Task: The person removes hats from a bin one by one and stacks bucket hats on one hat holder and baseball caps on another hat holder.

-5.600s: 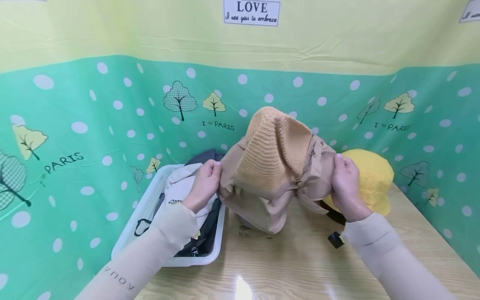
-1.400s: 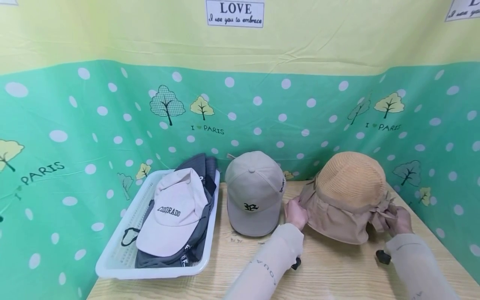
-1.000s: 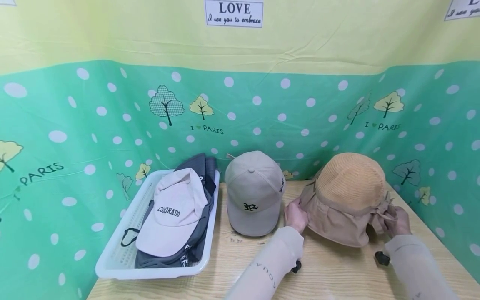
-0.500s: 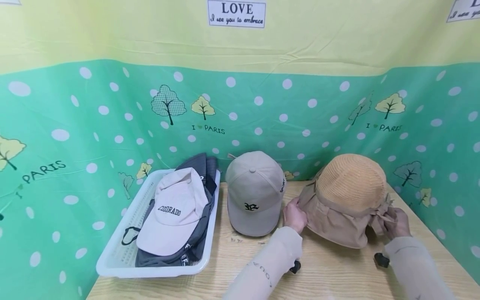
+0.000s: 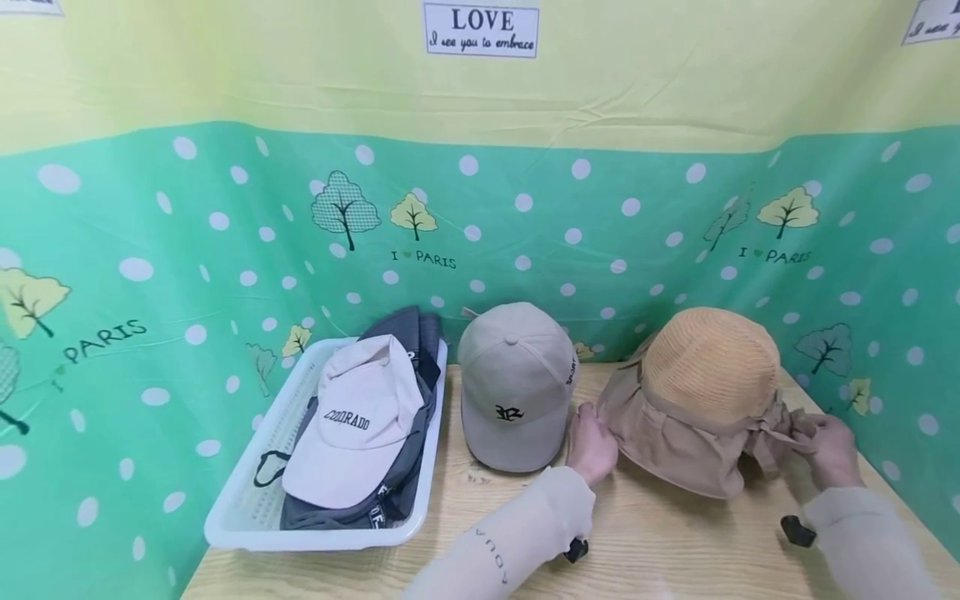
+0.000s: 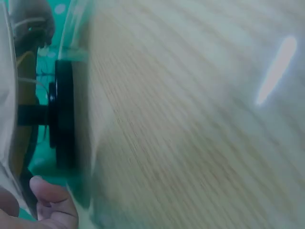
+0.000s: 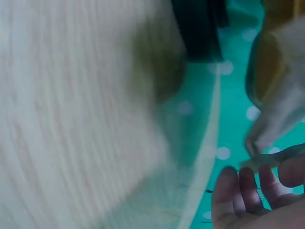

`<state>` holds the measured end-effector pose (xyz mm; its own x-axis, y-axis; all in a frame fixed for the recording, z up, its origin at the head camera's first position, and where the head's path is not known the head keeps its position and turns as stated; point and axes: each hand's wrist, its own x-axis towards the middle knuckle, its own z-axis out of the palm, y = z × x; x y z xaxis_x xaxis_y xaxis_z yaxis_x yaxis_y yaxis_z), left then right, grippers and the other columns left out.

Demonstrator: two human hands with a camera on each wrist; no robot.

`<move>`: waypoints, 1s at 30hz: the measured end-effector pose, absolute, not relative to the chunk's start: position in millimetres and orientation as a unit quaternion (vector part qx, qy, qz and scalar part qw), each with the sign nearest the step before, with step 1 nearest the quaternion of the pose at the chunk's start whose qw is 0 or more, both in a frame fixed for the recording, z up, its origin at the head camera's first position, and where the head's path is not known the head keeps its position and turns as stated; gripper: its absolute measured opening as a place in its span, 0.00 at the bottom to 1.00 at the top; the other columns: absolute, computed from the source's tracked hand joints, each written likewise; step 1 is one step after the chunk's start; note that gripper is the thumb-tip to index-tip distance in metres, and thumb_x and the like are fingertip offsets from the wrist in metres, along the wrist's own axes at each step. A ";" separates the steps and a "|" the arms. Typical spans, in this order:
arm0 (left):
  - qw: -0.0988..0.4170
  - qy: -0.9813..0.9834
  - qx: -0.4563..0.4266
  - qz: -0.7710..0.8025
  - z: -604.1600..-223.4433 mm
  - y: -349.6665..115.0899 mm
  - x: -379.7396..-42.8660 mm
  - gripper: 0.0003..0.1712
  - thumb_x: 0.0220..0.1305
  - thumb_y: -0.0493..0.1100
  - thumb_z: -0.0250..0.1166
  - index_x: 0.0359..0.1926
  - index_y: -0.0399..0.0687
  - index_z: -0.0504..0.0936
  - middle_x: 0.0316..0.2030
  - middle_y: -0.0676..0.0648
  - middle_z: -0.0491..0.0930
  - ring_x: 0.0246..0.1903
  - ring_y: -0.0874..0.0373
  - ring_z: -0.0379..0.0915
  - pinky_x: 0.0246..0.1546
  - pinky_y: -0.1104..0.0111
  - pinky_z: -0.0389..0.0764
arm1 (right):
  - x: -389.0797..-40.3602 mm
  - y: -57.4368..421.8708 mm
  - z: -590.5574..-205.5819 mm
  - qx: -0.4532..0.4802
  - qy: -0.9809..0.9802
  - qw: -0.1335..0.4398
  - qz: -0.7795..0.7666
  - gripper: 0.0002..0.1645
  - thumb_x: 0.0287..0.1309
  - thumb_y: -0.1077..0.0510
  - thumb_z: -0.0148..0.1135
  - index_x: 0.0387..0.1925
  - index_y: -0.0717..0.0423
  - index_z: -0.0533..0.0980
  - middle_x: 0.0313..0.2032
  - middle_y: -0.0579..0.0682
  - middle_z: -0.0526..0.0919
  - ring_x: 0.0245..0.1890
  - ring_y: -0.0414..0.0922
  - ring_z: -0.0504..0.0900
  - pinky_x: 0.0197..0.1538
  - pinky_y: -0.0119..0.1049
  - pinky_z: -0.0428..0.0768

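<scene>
A sun hat [image 5: 708, 358] with a woven straw crown and a wide brown cloth brim sits on the right of the table, over a black stand [image 6: 64, 114] visible beneath it in the left wrist view. My left hand [image 5: 592, 446] pinches the brim's left edge between thumb and fingers. At the hat's right side, my right hand [image 5: 832, 450] pinches the end of the cloth ribbon [image 5: 768, 437] tied there, drawing it outward. The right wrist view shows those fingertips [image 7: 228, 179] curled at the thin cloth. The yellow hat seen earlier is hidden at the sun hat's place.
A grey-beige cap [image 5: 513, 383] with a dark emblem stands left of my left hand, close to it. Farther left, a white plastic basket [image 5: 300, 540] holds a pale COLORADO cap [image 5: 345, 458] on dark hats. A patterned cloth backdrop [image 5: 525, 233] rises behind the table [image 5: 660, 558].
Earlier, both hands held the sun hat up before the yellow hat; now it rests on the right. Lately my right hand has moved right with the ribbon end; my left stays at the brim.
</scene>
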<state>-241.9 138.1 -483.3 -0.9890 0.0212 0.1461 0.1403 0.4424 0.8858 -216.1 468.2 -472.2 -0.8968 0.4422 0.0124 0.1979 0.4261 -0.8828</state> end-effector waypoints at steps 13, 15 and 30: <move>0.023 -0.876 -0.197 -0.440 -453.4 101.4 -217.5 0.09 0.66 0.40 0.56 0.45 0.42 0.75 0.31 0.55 0.71 0.36 0.63 0.69 0.40 0.72 0.72 | -189.9 459.0 -441.2 -0.204 -0.813 0.169 0.519 0.12 0.69 0.51 0.40 0.42 0.51 0.69 0.28 0.26 0.71 0.28 0.24 0.72 0.30 0.21 0.76; 0.014 -0.871 -0.212 -0.444 -448.2 93.4 -215.1 0.12 0.66 0.40 0.56 0.48 0.40 0.76 0.30 0.56 0.71 0.35 0.64 0.68 0.40 0.73 0.71 | -188.4 448.9 -435.2 -0.200 -0.817 0.186 0.507 0.12 0.69 0.50 0.41 0.40 0.50 0.70 0.28 0.26 0.72 0.28 0.24 0.72 0.29 0.20 0.75; 0.017 -0.855 -0.264 -0.446 -415.9 46.6 -205.5 0.13 0.64 0.40 0.55 0.46 0.42 0.80 0.32 0.57 0.77 0.32 0.69 0.70 0.38 0.76 0.73 | -175.8 379.7 -407.8 -0.179 -0.811 0.342 0.439 0.02 0.65 0.54 0.53 0.35 0.44 0.69 0.31 0.42 0.70 0.30 0.36 0.68 0.31 0.24 0.66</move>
